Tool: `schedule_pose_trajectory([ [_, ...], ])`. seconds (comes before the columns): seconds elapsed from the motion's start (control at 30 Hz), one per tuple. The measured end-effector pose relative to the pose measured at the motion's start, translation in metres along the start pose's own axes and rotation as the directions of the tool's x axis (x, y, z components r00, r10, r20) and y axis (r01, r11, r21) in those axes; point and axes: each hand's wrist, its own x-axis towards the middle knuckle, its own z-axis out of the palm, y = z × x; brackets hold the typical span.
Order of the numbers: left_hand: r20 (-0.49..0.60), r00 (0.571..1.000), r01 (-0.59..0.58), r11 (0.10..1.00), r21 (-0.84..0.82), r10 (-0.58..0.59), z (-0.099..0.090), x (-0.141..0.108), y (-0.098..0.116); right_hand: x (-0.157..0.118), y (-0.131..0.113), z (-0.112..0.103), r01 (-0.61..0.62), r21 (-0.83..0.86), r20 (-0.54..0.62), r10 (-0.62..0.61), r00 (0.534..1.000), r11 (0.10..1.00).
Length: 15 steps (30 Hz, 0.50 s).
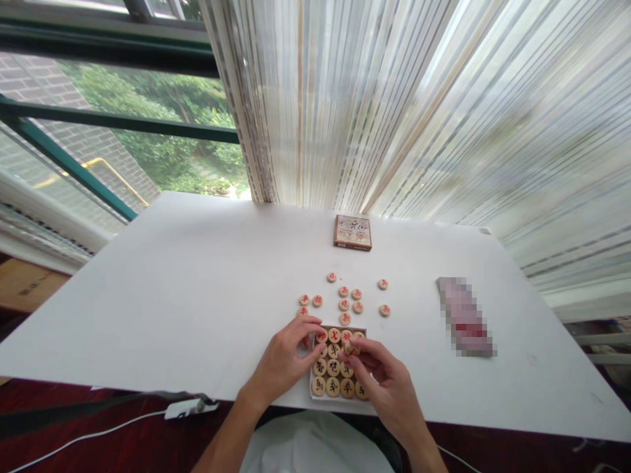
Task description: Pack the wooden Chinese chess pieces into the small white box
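Note:
A shallow open box (311, 387) near the table's front edge holds rows of round wooden pieces, black-marked ones in the lower rows and red-marked ones along the top row. Over the box's right half, my right hand (387, 381) pinches a red-marked round piece (351, 349) between thumb and fingertips. My left hand (288, 358) rests at the box's upper left corner, thumb and fingers apart around it, its fingertips by the top-row piece there. Several loose red-marked pieces (344, 305) lie on the table beyond the box.
A flat printed box (353, 232) lies farther back on the white table (197, 282). A blurred pinkish item (465, 317) is at the right. Striped curtains (345, 98) and a window stand behind. A white power strip (190, 408) hangs below the front edge.

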Motion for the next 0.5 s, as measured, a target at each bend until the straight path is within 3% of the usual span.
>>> schedule_pose_trajectory([
  [0.5,-0.037,0.999,-0.027,0.999,0.023,0.028,0.0028,0.0008,-0.0011,-0.0064,0.0031,0.0002,0.016,-0.053,-0.047,-0.019,0.999,0.998],
])
